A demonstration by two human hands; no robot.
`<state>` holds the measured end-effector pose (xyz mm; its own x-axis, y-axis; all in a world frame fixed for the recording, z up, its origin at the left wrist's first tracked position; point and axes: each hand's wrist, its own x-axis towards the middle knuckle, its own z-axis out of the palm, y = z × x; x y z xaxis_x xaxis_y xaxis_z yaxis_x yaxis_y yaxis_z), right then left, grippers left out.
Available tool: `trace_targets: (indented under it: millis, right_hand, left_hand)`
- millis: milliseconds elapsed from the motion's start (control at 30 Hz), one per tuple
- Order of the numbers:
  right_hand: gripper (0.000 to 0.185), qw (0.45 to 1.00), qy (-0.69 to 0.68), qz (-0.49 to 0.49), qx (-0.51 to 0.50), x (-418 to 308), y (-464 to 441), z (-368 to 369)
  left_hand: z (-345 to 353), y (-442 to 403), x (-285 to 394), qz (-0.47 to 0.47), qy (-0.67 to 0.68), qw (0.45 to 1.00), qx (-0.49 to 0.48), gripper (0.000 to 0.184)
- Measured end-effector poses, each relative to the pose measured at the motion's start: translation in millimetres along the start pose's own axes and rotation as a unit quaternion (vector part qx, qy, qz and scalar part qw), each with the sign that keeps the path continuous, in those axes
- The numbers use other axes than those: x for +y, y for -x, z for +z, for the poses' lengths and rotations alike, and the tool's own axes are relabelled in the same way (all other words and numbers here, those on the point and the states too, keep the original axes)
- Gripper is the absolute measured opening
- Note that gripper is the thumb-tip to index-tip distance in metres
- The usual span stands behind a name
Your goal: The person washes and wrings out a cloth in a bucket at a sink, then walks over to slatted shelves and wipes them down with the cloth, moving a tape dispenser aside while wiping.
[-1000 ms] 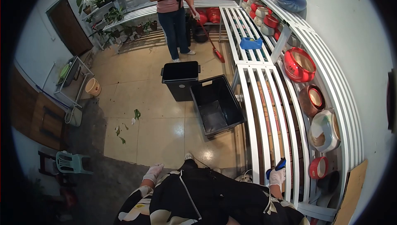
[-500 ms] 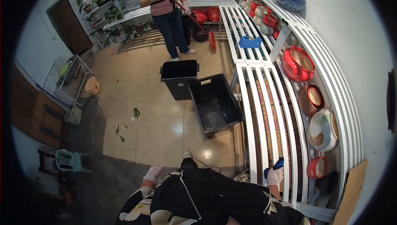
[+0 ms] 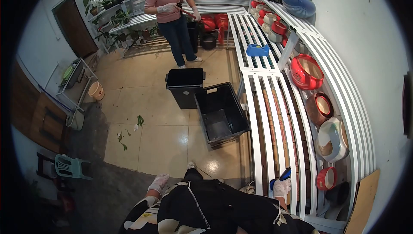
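My left hand [image 3: 159, 182], in a whitish glove, hangs at my left side above the floor; its fingers look curled, and whether anything is in them is too small to tell. My gloved right hand [image 3: 282, 188] is closed around a blue and black tool [image 3: 285, 174] over the near end of the white slatted bench [image 3: 257, 148]. Ahead of me a black crate [image 3: 220, 120] stands on the tiles beside the bench, touching or close to a black bin [image 3: 186, 88].
A co-worker [image 3: 170, 2] in gloves stands beyond the bin, holding a red-handled tool. Leaves [image 3: 140, 120] lie on the floor. Pots [image 3: 306, 71] line the right shelf. A bucket [image 3: 96, 91] and a green chair [image 3: 71, 166] stand at left.
The co-worker's red tool has swung toward the back bench, and their hands have shifted. The view has tilted slightly upward. My right hand still grips the blue and black tool.
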<state>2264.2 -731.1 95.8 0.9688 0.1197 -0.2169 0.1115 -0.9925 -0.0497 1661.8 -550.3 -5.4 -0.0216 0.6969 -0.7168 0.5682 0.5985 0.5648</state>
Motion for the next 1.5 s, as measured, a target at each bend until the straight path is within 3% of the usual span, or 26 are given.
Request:
trace_targets:
  millis: [100,200,300,400,500,600,767,900,1000,1200,1333,1500]
  right_hand:
    - [0.069,1.000,0.002,-0.003,0.006,2,-8,9]
    - [0.069,1.000,0.012,0.008,0.009,8,-3,9]
    - [0.069,1.000,0.016,0.014,0.019,-3,0,3]
    - [0.070,1.000,0.016,0.011,0.003,-1,1,2]
    - [0.069,1.000,0.015,0.019,-0.001,-8,3,-5]
    - [0.069,1.000,0.020,0.020,0.003,-9,6,-8]
    - [0.069,1.000,0.017,0.012,0.011,-5,4,1]
    - [0.069,1.000,0.015,0.010,-0.001,-2,-2,5]
    - [0.072,0.999,0.022,0.040,0.001,-5,-5,7]
    - [0.078,0.999,0.013,0.046,-0.007,-2,-11,14]
    - [0.080,0.999,0.010,0.037,-0.004,-14,-9,16]
    - [0.081,0.999,0.019,0.024,0.022,8,-19,35]
  left_hand:
    - [1,3,1,0.031,-0.026,0.999,0.009,0.030]
    - [2,3,-2,0.065,0.031,0.997,-0.019,0.033]
    - [-3,12,13,0.006,-0.004,1.000,-0.027,0.034]
    - [-4,31,29,0.042,-0.008,0.999,-0.025,0.033]
    - [-1,13,13,0.006,0.018,1.000,-0.025,0.031]
    - [-8,8,10,-0.015,-0.054,0.998,-0.032,0.028]
    - [-6,-28,-37,0.014,0.009,0.999,-0.027,0.027]
    - [-11,-23,-29,0.033,0.039,0.998,-0.028,0.028]
    - [-20,-2,1,0.005,-0.042,0.999,-0.021,0.031]
    - [-22,-39,-42,0.007,-0.045,0.999,-0.021,0.035]
    - [-32,-8,-5,0.049,-0.130,0.990,-0.018,0.047]
    - [-38,-1,16,0.027,-0.170,0.985,-0.016,0.050]
